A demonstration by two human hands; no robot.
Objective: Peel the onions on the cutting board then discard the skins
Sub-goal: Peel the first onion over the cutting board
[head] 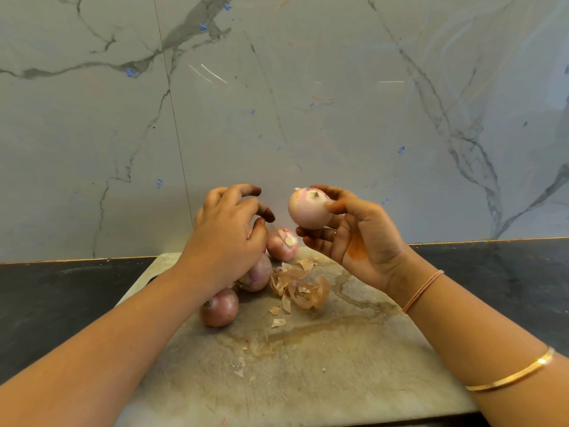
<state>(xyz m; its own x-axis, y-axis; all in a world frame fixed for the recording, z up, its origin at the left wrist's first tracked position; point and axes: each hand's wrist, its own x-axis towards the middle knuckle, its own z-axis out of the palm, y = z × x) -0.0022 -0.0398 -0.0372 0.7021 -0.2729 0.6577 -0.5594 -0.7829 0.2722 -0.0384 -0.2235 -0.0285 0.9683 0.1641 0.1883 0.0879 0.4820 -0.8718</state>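
— What is lying under your arms?
— A stained cutting board (338, 380) is sitting on the dark worktop (61, 297), reaching toward its back edge.
— And your hands?
— My right hand (360, 241) is gripping a peeled onion (308, 211), raised above the board's far edge. My left hand (224, 235) is hovering beside it, fingers loosely curled, holding nothing. Three onions (219, 308) are sitting along the board's far left side, with loose skins (303, 286) lying just right of them.
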